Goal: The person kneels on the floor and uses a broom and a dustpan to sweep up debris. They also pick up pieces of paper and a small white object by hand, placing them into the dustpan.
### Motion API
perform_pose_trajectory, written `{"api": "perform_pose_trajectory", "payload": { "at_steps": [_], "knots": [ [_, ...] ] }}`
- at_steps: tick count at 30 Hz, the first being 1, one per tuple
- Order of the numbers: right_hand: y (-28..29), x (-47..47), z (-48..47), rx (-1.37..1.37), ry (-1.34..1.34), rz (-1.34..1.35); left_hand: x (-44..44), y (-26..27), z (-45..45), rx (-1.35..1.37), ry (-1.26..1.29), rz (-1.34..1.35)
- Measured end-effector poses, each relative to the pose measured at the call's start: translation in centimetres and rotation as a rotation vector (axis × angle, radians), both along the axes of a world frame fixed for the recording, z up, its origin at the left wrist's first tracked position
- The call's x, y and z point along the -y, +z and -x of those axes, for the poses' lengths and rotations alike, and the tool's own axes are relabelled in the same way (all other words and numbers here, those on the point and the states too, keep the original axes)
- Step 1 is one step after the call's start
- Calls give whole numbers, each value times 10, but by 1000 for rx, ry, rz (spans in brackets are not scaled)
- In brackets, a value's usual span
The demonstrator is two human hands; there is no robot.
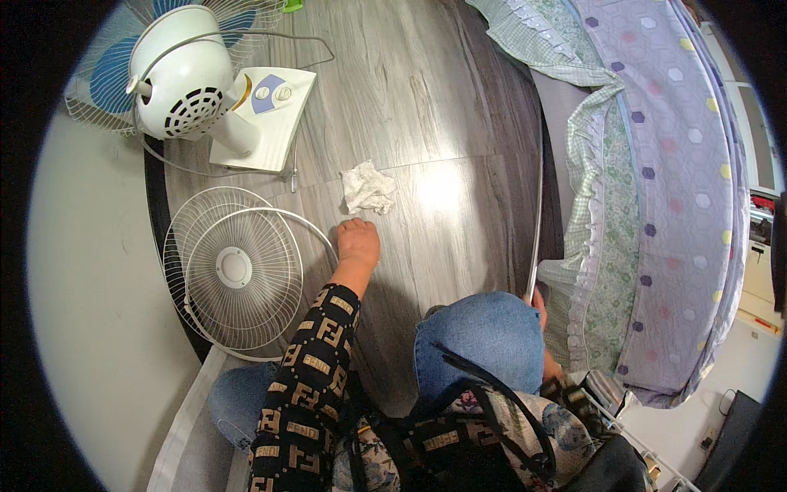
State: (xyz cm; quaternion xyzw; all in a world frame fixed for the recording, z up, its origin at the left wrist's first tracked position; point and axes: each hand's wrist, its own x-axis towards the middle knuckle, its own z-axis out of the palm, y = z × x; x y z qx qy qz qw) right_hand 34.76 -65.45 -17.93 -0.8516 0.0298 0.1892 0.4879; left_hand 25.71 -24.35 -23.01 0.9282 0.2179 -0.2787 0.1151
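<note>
My left hand (358,243) rests low over the wood-look floor, fingers curled down, beside the white rim of a wire fan guard (295,224); whether it grips anything is hidden. Just beyond the fingertips lies a crumpled whitish cloth or tissue (367,189). A round guard with a pale centre disc (233,267) lies at the left. Farther off stands a white electric fan (184,80) with blue blades, its square base (270,120) bearing two knobs. My right hand (539,307) is mostly hidden behind my right knee, by the bed's edge; its hold cannot be seen.
A bed with a lilac patterned cover (670,203) and ruffled skirt runs along the right. A white wall (104,246) bounds the left. The fan's grey cord (307,38) loops over the floor, and a small screwdriver-like tool (294,178) lies near the base. My knees frame the near floor.
</note>
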Motion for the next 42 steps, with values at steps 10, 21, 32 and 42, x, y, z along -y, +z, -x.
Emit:
{"api": "perform_pose_trajectory", "payload": {
  "at_steps": [10, 21, 32, 42],
  "knots": [
    [-103, -47, -252, -107, -699, -229, 3, 5, -13, 1, -8, -5],
    [-130, -77, -270, -76, -639, 52, 0, 11, -11, -144, -8, -24],
    [-72, -84, -194, -55, -636, 136, -3, 13, -9, -123, -8, -1],
    [28, -39, -15, -12, -267, 227, -22, 24, 4, -34, 45, 206]
  ]
}}
